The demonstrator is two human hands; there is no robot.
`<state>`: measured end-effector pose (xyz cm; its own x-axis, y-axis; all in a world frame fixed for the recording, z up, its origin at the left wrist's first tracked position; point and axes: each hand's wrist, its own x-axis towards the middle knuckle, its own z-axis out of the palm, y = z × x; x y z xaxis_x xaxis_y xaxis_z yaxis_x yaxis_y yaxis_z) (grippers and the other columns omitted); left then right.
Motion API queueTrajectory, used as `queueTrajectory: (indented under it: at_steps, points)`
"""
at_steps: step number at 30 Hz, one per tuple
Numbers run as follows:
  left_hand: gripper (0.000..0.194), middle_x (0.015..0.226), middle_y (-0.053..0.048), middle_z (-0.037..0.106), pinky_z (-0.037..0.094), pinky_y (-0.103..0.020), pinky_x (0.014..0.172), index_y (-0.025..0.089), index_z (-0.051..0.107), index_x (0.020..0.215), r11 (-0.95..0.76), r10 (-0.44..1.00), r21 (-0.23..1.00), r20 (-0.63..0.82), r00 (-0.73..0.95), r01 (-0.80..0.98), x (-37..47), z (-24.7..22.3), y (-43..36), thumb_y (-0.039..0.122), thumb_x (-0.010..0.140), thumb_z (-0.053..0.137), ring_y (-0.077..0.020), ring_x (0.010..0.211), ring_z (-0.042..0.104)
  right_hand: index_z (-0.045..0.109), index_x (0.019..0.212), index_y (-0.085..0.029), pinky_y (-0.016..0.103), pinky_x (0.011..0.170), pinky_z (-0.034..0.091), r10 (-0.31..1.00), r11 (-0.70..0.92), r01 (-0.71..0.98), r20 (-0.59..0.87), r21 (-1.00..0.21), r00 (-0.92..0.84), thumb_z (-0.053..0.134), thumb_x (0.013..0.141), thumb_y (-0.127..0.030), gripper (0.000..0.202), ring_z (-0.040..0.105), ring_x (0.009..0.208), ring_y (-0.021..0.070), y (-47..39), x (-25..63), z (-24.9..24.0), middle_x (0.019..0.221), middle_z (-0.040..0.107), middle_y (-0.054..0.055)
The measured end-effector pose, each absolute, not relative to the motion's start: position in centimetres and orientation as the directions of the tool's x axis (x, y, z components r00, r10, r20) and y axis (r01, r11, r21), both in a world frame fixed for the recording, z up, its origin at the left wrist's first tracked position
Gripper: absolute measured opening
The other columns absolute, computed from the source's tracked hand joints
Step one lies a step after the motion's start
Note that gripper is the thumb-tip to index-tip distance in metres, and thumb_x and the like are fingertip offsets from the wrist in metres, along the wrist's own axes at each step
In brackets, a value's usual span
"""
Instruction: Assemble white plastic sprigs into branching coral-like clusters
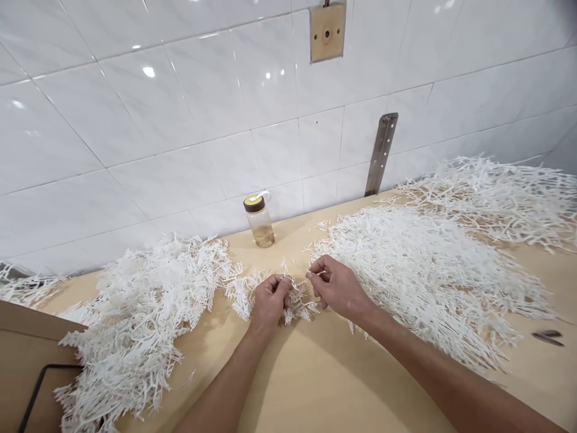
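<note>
Over the middle of the table, my left hand [269, 300] is closed, thumb against forefinger, on a thin white branched plastic piece [288, 270] whose prongs stick up past the fingertips. Just to its right, my right hand [336, 285] has thumb and forefinger pinched together; anything between them is too small to make out. A small cluster of white branched pieces [303, 307] lies beneath and between the hands. To the left spreads a heap of short white pieces [144, 300]. Beside my right hand lies a wide pile of longer white strands [419, 270].
A clear bottle [261, 231] with a dark lid stands behind my hands. More white strands [505, 192] lie at far right, near a small dark metal tool [547, 337]. A metal bracket [381, 153] leans against the tiled wall [202, 108]. A brown panel [31, 355] borders the left.
</note>
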<state>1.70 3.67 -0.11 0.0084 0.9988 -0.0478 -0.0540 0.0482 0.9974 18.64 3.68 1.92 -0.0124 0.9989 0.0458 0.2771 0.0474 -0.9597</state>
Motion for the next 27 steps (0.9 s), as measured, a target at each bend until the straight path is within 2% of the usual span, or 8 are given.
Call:
queueTrajectory:
  at_steps: [2, 5, 10, 15, 20, 23, 27]
  points:
    - [0.029, 0.043, 0.007, 0.045, 0.029, -0.018, 0.042, 0.017, 0.059, 0.068, 0.049, 0.999, 0.997, -0.048, 0.008, -0.052, 1.7, -0.1, 3.7, 0.043, 0.078, 0.067, -0.0066, 0.039, 0.035, 0.054, 0.093, -0.021, 0.024, 0.039, 0.045, 0.996, 0.000, 0.154, -0.013, -0.988, -0.086, 0.061, 0.082, -0.032, 0.017, 0.054, 0.038, 0.0118, 3.5, 18.2, 1.7, 0.059, 0.058, -0.006]
    - [0.028, 0.046, 0.006, 0.047, 0.031, -0.019, 0.042, 0.017, 0.059, 0.068, 0.014, 1.000, 1.000, -0.014, -0.001, 0.021, 1.9, -0.4, 3.7, 0.042, 0.079, 0.066, -0.0069, 0.039, 0.037, 0.057, 0.097, -0.020, 0.025, 0.042, 0.050, 0.988, -0.027, 0.099, -0.041, -0.995, -0.151, 0.065, 0.081, -0.034, 0.023, 0.062, 0.044, 0.0139, 3.5, 17.7, 1.1, 0.061, 0.060, -0.005]
    - [0.024, 0.059, 0.002, 0.058, 0.036, -0.020, 0.045, 0.017, 0.063, 0.073, -0.065, 0.998, 0.992, 0.066, 0.000, 0.106, 2.1, -1.4, 3.5, 0.040, 0.081, 0.064, -0.0086, 0.046, 0.044, 0.063, 0.090, -0.020, 0.027, 0.046, 0.055, 0.993, -0.016, 0.151, -0.033, -0.988, -0.111, 0.068, 0.081, -0.042, 0.024, 0.068, 0.053, 0.0175, 3.2, 16.9, 0.4, 0.067, 0.066, 0.000]
    - [0.023, 0.064, 0.001, 0.061, 0.038, -0.021, 0.048, 0.017, 0.063, 0.073, -0.097, 0.995, 0.987, 0.097, 0.004, 0.127, 2.1, -1.6, 3.6, 0.038, 0.083, 0.062, -0.0089, 0.049, 0.046, 0.065, 0.085, -0.021, 0.029, 0.051, 0.059, 0.997, 0.028, 0.199, 0.012, -0.980, -0.082, 0.063, 0.084, -0.038, 0.017, 0.068, 0.052, 0.0178, 2.9, 16.5, 0.4, 0.065, 0.068, 0.000]
    - [0.026, 0.062, 0.001, 0.058, 0.038, -0.022, 0.047, 0.017, 0.060, 0.071, -0.089, 0.996, 0.988, 0.089, 0.004, 0.123, 2.1, -1.2, 3.6, 0.040, 0.082, 0.062, -0.0089, 0.047, 0.045, 0.061, 0.083, -0.020, 0.027, 0.051, 0.055, 0.995, 0.084, 0.284, 0.064, -0.955, -0.078, 0.055, 0.090, -0.035, 0.017, 0.067, 0.051, 0.0168, 2.8, 16.5, 0.7, 0.062, 0.066, 0.000]
    - [0.025, 0.057, 0.003, 0.054, 0.037, -0.021, 0.047, 0.018, 0.058, 0.070, -0.078, 0.997, 0.988, 0.077, 0.010, 0.134, 2.2, -1.2, 3.6, 0.040, 0.083, 0.062, -0.0093, 0.046, 0.045, 0.058, 0.082, -0.020, 0.027, 0.053, 0.050, 0.982, 0.182, 0.399, 0.149, -0.899, -0.113, 0.047, 0.095, -0.032, 0.020, 0.063, 0.050, 0.0158, 2.7, 16.5, 0.8, 0.060, 0.064, 0.000]
    - [0.027, 0.054, 0.005, 0.050, 0.035, -0.020, 0.047, 0.018, 0.055, 0.070, -0.040, 0.999, 0.994, 0.041, -0.013, 0.097, 2.0, -1.0, 3.8, 0.041, 0.082, 0.064, -0.0091, 0.048, 0.043, 0.055, 0.079, -0.020, 0.028, 0.059, 0.044, 0.904, 0.413, 0.544, 0.403, -0.730, -0.146, 0.045, 0.095, -0.025, 0.019, 0.057, 0.059, 0.0161, 1.6, 15.8, 0.6, 0.067, 0.062, 0.003]
